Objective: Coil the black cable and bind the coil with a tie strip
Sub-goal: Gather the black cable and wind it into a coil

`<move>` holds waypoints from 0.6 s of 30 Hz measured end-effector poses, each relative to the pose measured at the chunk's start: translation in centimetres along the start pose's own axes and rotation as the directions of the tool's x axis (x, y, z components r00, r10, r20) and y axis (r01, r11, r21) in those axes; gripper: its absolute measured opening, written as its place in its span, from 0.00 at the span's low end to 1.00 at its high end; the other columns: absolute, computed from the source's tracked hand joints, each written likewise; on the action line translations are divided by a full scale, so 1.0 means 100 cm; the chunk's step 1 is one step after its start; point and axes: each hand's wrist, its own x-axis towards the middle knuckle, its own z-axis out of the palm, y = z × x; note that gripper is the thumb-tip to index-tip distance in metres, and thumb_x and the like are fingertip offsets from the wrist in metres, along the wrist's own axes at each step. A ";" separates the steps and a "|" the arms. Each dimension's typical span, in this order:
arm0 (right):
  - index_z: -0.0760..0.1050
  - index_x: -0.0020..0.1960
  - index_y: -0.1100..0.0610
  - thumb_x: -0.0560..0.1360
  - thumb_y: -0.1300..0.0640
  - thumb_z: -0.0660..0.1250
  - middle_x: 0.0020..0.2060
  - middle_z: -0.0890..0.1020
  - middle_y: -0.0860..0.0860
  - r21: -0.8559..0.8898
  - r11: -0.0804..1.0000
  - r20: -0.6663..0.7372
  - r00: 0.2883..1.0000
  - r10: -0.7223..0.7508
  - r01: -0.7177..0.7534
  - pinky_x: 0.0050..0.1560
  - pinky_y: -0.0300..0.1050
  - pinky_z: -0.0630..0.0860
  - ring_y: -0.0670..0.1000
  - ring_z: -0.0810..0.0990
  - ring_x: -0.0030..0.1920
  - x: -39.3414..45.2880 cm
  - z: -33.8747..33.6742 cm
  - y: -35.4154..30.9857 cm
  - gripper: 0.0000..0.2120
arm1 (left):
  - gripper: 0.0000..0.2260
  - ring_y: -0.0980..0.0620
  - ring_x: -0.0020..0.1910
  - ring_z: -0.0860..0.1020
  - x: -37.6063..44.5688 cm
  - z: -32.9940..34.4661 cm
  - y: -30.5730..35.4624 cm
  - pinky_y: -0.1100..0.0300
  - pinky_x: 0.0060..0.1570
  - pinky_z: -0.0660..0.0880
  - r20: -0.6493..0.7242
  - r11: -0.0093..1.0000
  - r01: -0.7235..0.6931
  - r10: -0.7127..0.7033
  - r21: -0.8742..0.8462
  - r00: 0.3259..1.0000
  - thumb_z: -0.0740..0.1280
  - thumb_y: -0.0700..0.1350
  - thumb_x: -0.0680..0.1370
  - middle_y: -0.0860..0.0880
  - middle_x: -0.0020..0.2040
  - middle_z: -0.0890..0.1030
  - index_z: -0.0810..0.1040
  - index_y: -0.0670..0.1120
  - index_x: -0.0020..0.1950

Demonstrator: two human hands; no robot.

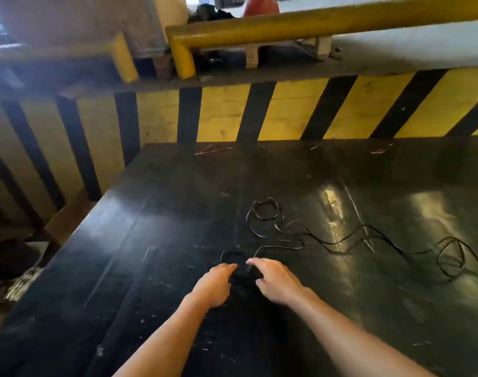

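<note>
A thin black cable (341, 242) lies loose on the black table (178, 213), with a small loop at its far end, a wavy run to the right and another loop near the right edge. Its near end curls into a small ring just beyond my fingers. My left hand (214, 284) rests palm down with its fingertips at that ring. My right hand (277, 278) is beside it, fingers spread, fingertips touching the cable. Whether either hand pinches the cable is unclear. Thin red tie strips (213, 151) lie at the table's far edge.
More red strips (380, 151) lie at the far right edge. A yellow and black striped wall (286, 112) stands right behind the table. A yellow pipe rail (314, 25) runs above it. The table's left edge drops to the floor.
</note>
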 end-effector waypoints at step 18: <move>0.70 0.63 0.52 0.77 0.53 0.60 0.61 0.73 0.53 -0.264 0.964 0.064 0.998 0.006 0.011 0.58 0.52 0.71 0.56 0.70 0.63 -0.067 0.021 -0.012 0.15 | 0.09 0.41 0.41 0.77 -0.043 -0.023 0.047 0.48 0.44 0.75 0.252 0.994 -0.098 0.081 0.056 0.964 0.61 0.42 0.74 0.36 0.48 0.82 0.80 0.40 0.43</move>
